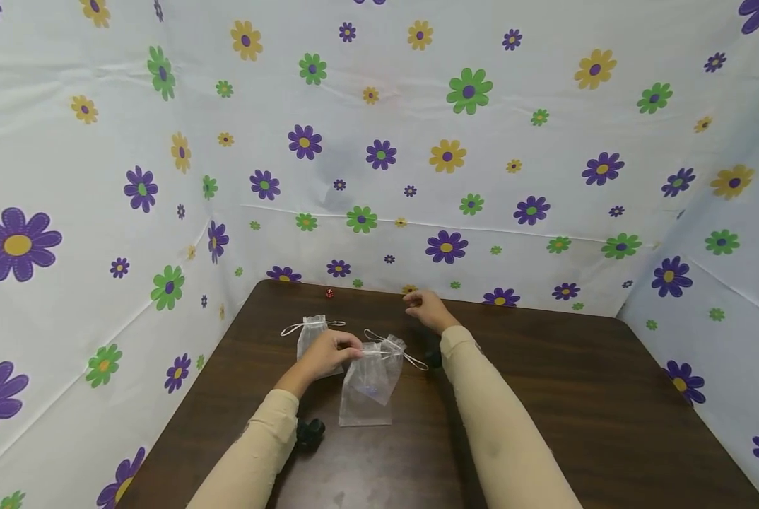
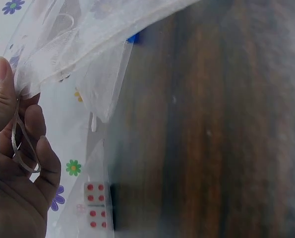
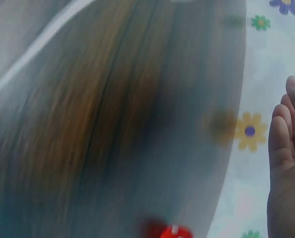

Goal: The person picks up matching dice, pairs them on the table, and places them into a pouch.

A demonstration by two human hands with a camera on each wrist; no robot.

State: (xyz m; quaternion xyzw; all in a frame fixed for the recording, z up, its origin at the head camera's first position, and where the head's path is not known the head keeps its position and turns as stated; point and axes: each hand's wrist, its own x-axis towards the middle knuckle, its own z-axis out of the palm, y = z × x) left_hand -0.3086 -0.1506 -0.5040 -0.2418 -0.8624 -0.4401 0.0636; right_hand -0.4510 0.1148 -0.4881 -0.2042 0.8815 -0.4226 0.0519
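My left hand (image 1: 330, 351) pinches the top edge of a sheer white drawstring pouch (image 1: 362, 410) between thumb and fingers. A loop of its cord (image 2: 19, 148) hangs across the fingers in the left wrist view. Behind it a second sheer pouch (image 1: 395, 345) overlaps it, with something blue (image 2: 133, 37) showing there. Partly hidden by the left hand, a third pouch (image 1: 312, 331) lies to the left; white dice with red dots (image 2: 95, 192) show through sheer fabric. My right hand (image 1: 429, 311) hovers over the back of the table, fingers loosely bent, holding nothing.
A small red die (image 1: 329, 293) sits near the back edge of the dark wooden table (image 1: 545, 396). Flowered white sheeting (image 1: 386, 92) hangs around the back and sides. Black wrist cameras (image 1: 309, 433) are strapped under both sleeves.
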